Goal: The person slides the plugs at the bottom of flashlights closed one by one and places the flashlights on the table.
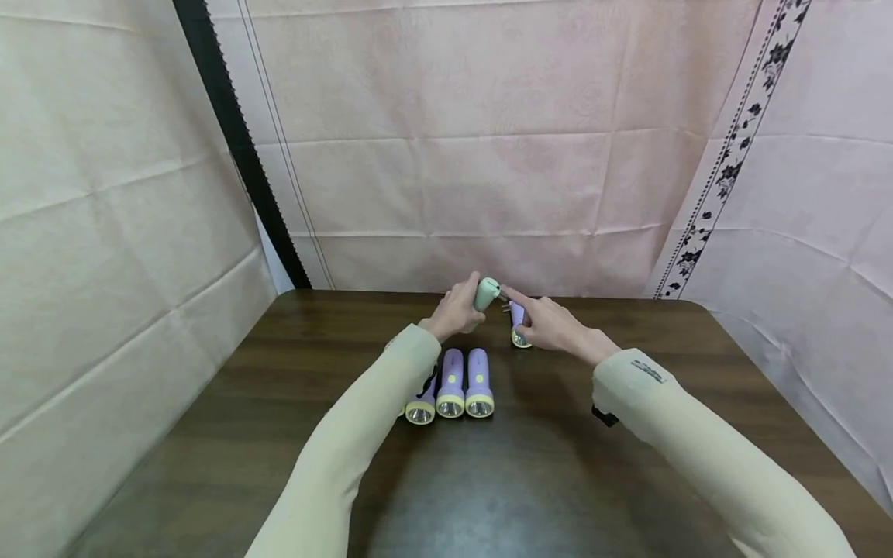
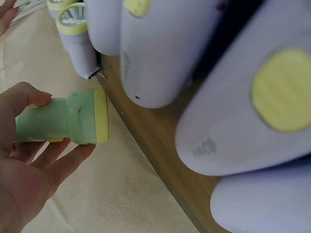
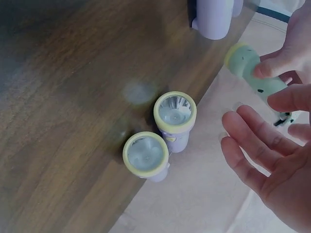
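Observation:
My left hand holds a green flashlight near the table's far edge, thumb on one side and fingers on the other. In the left wrist view its yellow-rimmed head faces away from the palm. My right hand is raised beside it, index finger extended to the flashlight's tail end. Small dark parts show at that end in the right wrist view, where the other right fingers are spread loosely and hold nothing. Just below the right hand lies a purple flashlight with metal prongs at its tail.
Purple flashlights with yellow rims lie side by side mid-table, partly behind the left forearm. Another purple flashlight lies beside the one under the right hand. The brown wooden table ends at a pale cloth backdrop.

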